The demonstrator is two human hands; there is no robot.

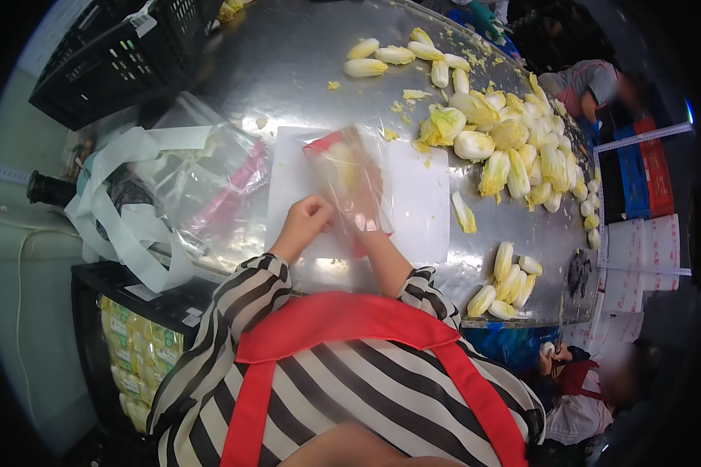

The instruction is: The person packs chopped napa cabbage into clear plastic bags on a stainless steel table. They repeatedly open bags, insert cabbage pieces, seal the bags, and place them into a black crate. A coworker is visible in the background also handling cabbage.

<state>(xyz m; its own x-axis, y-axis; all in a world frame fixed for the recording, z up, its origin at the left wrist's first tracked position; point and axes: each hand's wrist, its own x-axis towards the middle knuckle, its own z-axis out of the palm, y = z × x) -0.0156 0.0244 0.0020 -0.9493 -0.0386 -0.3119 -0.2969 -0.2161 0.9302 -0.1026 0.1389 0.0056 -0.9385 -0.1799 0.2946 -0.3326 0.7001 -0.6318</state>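
Note:
A clear plastic bag with red parts lies over white sheets on the metal table, with a pale yellow cabbage inside it. My right hand is inside or behind the bag's film, its fingers blurred by the plastic, so its grip is unclear. Just left of the bag's lower edge, my left hand has its fingers curled; whether they pinch the film cannot be told. A pile of small napa cabbages lies to the right among loose leaves. Clear bags with pink parts lie at the left.
A black plastic crate stands at the upper left. White label strips curl beside the bags. Below them, another black crate holds packed cabbages. Smaller cabbage groups lie at the top and lower right. Two people are beyond the table at right.

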